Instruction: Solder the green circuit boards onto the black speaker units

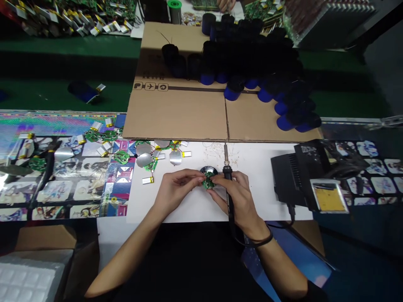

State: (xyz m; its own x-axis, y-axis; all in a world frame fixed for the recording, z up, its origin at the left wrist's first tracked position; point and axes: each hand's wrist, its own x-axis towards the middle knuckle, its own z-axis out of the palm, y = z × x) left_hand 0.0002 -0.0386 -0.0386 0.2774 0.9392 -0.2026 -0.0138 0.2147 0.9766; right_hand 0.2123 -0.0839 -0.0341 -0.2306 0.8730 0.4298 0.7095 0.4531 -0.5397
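A small green circuit board [208, 181] is pinched between the fingertips of my left hand [178, 188] and my right hand [239, 197], above the white work sheet [185, 209]. Just behind the board shows a round, dark part with a shiny rim [209, 170]. My right hand also holds a soldering iron [229, 188], its handle lying across the fingers and its metal tip pointing away from me. Left of my left hand lie several green boards wired to silver discs [144, 154] and small batteries [147, 180].
A cardboard sheet [176, 113] behind the work sheet bears many dark blue cylinders [233, 89]. On the right stands a black soldering station [288, 176] beside a yellow sponge tray [329, 199]. The iron's cable [252, 244] loops by my right wrist. Another person's hand [226, 5] shows at the far edge.
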